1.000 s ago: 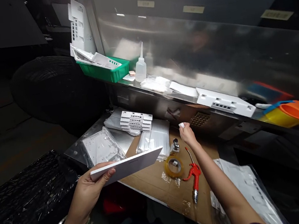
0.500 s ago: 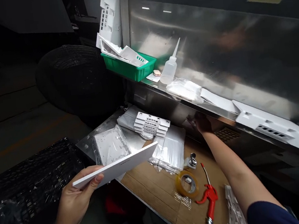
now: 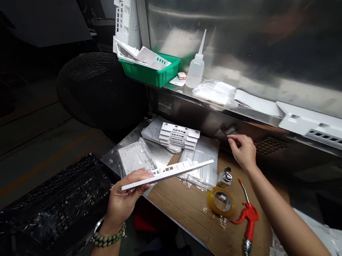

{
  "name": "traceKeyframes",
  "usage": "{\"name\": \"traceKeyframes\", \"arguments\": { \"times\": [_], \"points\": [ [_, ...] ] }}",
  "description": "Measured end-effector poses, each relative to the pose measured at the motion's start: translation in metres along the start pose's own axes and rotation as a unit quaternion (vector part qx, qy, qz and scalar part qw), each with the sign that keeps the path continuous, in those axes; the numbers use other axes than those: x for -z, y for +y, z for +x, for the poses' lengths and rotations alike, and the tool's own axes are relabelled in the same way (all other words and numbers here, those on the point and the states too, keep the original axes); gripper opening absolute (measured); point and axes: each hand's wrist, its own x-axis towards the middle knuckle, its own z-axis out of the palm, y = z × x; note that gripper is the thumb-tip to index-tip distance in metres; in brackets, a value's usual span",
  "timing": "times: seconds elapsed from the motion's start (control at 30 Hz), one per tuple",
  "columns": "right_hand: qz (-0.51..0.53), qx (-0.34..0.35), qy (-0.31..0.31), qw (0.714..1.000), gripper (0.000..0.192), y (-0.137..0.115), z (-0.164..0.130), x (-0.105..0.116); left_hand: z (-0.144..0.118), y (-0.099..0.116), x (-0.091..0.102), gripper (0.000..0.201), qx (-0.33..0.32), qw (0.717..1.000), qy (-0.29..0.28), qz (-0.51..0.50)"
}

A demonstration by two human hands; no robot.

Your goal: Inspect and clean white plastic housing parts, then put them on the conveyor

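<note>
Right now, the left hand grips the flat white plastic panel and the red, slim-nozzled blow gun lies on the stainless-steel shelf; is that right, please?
Not quite: the head view shows the red, slim-nozzled blow gun lying on the brown cardboard sheet instead. The left hand does grip the flat white plastic panel.

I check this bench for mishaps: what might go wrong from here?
The left hand holds the panel near one end, so it might tip or slip. The right forearm is close beside the air gun in this view and could perhaps knock it. The bottle stands upright near the front edge of the shelf; a bump might topple it.
</note>
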Motion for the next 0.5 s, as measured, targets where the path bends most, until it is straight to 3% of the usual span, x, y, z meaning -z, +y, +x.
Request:
{"name": "traceKeyframes", "arguments": {
  "times": [0.07, 0.1, 0.13, 0.2, 0.27, 0.33, 0.43, 0.5],
  "points": [
    [0.103, -0.029, -0.040, 0.993, 0.050, -0.026, -0.040, 0.021, 0.000, 0.001, -0.012, 0.017, -0.005, 1.000, -0.017, -0.010],
    [0.226, -0.075, -0.096, 0.966, 0.055, -0.038, -0.060, 0.031, 0.000, 0.002, -0.019, 0.016, -0.007, 1.000, -0.026, -0.015],
    [0.339, -0.127, -0.154, 0.920, 0.061, -0.050, -0.078, 0.041, 0.000, 0.002, -0.025, 0.016, -0.010, 0.999, -0.037, -0.020],
    [0.509, -0.212, -0.249, 0.796, 0.072, -0.069, -0.109, 0.059, -0.003, 0.003, -0.037, 0.017, -0.012, 0.998, -0.064, -0.026],
    [0.598, -0.256, -0.264, 0.712, 0.074, -0.080, -0.131, 0.073, -0.006, 0.003, -0.049, 0.018, -0.009, 0.995, -0.089, -0.032],
    [0.642, -0.272, -0.217, 0.683, 0.067, -0.083, -0.146, 0.083, -0.010, 0.004, -0.058, 0.018, -0.008, 0.994, -0.106, -0.035],
    [0.661, -0.283, -0.150, 0.679, 0.060, -0.079, -0.163, 0.095, -0.019, 0.006, -0.072, 0.007, -0.011, 0.992, -0.124, -0.034],
    [0.662, -0.284, -0.119, 0.683, 0.060, -0.074, -0.173, 0.101, -0.026, 0.009, -0.082, 0.017, -0.011, 0.993, -0.115, -0.034]
  ]
}}
